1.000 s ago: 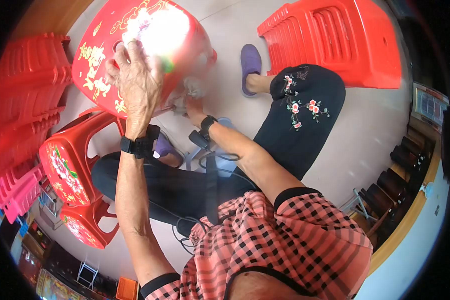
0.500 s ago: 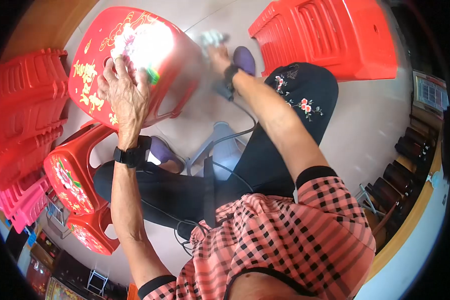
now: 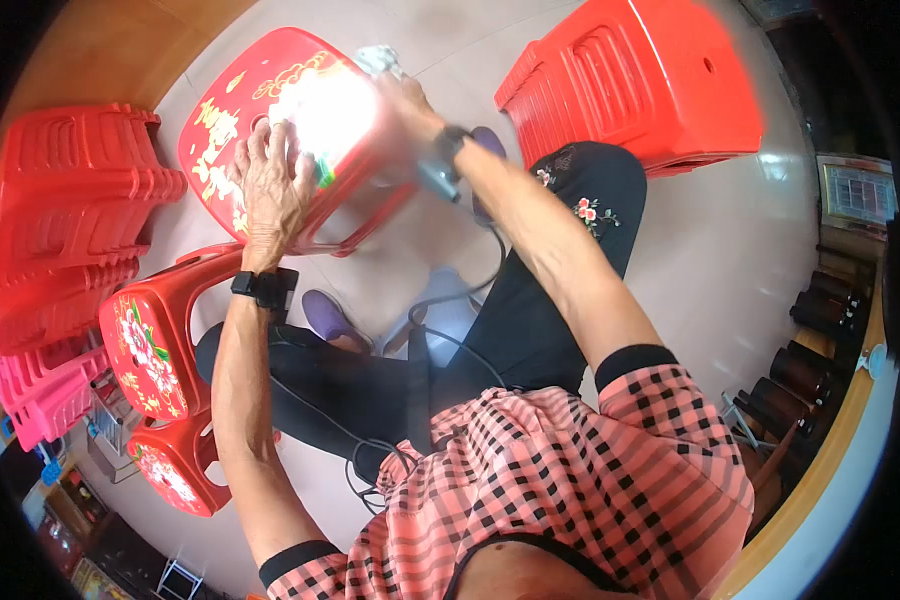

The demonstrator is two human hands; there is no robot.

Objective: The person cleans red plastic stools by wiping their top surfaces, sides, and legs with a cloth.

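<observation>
A red plastic stool (image 3: 240,110) with gold lettering and a flower print stands in front of me, its seat partly washed out by glare. My left hand (image 3: 275,195) rests on the near part of the seat with its fingers spread. Just beyond the stool's right edge, my right hand (image 3: 410,108) grips a pale cloth (image 3: 378,60). That hand is smeared by motion, and whether the cloth touches the stool I cannot tell.
Stacked red stools (image 3: 590,95) stand at the right, and another red stack (image 3: 75,210) is at the left, above pink stools (image 3: 50,395). Two flower-printed red stools (image 3: 142,350) sit beside my left arm. A black cable (image 3: 460,297) runs across my legs.
My right hand has moved up and left with the cloth, nearer the stool's far right corner. The stool and my left hand appear shifted slightly right in view.
</observation>
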